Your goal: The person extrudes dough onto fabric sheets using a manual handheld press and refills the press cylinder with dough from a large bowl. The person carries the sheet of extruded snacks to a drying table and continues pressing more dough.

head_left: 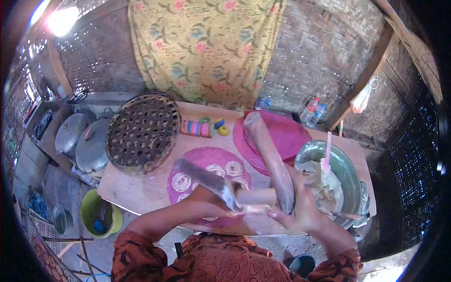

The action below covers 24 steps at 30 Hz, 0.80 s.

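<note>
My left hand is closed on a hand tool with a flat grey bar, a shiny metal part and a pale cylinder; how these parts join is unclear. My right hand grips the lower end of a thick wooden club, whose upper end leans away over the table. The cylinder's right end meets or nearly meets the club. Beneath my left hand lies a round pink mat bearing several pale coils of thin strands. Part of the mat is hidden by my arm and the tool.
A green basin holding pale, floury stuff and a pink-handled utensil stands at right. More pink mats are stacked behind. A woven tray and lidded metal pots are at left; a green bucket is on the floor.
</note>
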Motion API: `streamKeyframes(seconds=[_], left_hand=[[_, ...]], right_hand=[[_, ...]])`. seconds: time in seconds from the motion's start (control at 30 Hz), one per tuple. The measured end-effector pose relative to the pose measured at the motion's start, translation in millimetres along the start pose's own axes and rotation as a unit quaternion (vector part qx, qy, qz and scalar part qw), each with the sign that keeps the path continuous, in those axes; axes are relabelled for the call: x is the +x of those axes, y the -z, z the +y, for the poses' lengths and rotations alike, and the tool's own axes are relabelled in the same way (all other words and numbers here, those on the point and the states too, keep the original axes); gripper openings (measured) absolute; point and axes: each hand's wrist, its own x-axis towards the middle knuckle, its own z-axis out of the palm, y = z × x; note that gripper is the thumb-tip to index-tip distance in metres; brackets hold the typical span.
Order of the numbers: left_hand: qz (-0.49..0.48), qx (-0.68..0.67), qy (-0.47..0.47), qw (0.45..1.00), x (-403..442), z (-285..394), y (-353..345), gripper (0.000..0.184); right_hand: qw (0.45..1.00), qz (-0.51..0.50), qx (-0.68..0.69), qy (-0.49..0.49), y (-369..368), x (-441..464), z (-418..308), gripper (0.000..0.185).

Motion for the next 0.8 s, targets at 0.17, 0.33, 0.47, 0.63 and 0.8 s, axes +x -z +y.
streamKeyframes(seconds=[0.17,0.33,0.47,0.63,0.8], left_hand=[[-0.073,-0.017,0.002,0.997,-25,-25,-3,0.050],[-0.066,-0.114,0.063,0.989,-48,-32,29,0.063],[-0.102,-0.170,0.040,0.979,-32,-37,65,0.091],[-0.026,-0.568,-0.256,0.781,49,14,133,0.101],[-0.017,-0.502,-0.288,0.816,167,-30,193,0.073]], right_hand=[[0.993,-0.078,-0.040,-0.076,-49,7,-18,0.095],[0.945,-0.190,0.191,-0.184,-52,23,-8,0.110],[0.679,-0.281,0.624,-0.264,-54,23,26,0.116],[0.523,-0.339,0.752,-0.215,-91,38,72,0.117],[0.569,-0.339,0.720,-0.209,-65,77,118,0.119]])
